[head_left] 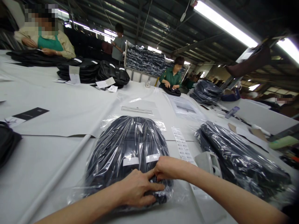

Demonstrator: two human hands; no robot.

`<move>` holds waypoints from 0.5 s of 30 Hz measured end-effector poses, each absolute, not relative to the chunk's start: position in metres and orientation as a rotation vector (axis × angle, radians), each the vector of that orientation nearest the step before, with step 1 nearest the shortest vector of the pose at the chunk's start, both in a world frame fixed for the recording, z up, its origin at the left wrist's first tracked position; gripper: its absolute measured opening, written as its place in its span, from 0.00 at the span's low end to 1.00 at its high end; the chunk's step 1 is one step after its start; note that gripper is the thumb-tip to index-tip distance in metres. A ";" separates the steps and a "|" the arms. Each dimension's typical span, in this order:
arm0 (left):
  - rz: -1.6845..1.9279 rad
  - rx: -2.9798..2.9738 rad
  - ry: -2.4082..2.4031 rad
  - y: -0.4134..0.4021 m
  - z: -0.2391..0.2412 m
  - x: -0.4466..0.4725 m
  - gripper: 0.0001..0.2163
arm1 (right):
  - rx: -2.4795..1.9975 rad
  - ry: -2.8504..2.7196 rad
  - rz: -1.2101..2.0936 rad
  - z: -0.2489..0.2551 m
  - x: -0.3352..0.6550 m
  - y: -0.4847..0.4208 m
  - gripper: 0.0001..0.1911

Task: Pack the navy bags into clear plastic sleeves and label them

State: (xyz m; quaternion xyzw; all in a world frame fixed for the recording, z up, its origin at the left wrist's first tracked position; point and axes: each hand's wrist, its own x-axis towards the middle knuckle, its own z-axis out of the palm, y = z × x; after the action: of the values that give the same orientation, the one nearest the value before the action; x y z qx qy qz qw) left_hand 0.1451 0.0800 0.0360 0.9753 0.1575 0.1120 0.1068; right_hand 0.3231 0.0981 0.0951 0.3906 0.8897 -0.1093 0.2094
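Observation:
A dark backpack (130, 140) in a clear plastic bag (106, 140) lies on the white table in front of me. Two white wraps (130, 161) show on its straps through the plastic. My left hand (139, 188) rests on the lower part of the wrapped backpack, fingers stretched out and pointing right. Right beside its index finger, my right hand (167, 168) is closed, fingers curled down against the plastic. Whatever its fingertips pinch is hidden. A strip of printed stickers (183, 146) lies to the right of the backpack.
Another bagged backpack (238, 155) and a light grey dispenser-like device (207, 161) are at the right. Black backpacks (88, 70) with tags and a dark card (31, 114) lie left. Flat plastic bags (182, 107) lie ahead. Co-workers (173, 76) handle bags across the table.

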 end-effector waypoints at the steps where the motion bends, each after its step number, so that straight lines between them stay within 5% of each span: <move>1: 0.327 2.873 0.467 0.080 0.036 0.145 0.21 | 1.104 2.474 -0.301 0.094 0.324 0.099 0.06; 7: 0.293 2.875 0.480 0.082 0.037 0.147 0.22 | 1.159 2.502 -0.204 0.090 0.329 0.109 0.09; 11: 0.285 2.893 0.474 0.082 0.040 0.148 0.21 | 1.302 2.442 -0.155 0.082 0.338 0.121 0.22; 15: 0.274 2.898 0.482 0.081 0.038 0.148 0.22 | 1.534 2.458 -0.373 0.080 0.360 0.131 0.23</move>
State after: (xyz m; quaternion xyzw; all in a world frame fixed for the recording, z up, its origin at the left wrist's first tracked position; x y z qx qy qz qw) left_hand 0.1479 0.0810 0.0381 0.9777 0.1625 0.0925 0.0953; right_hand 0.3602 0.1314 0.0798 0.5219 0.8363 -0.1271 0.1101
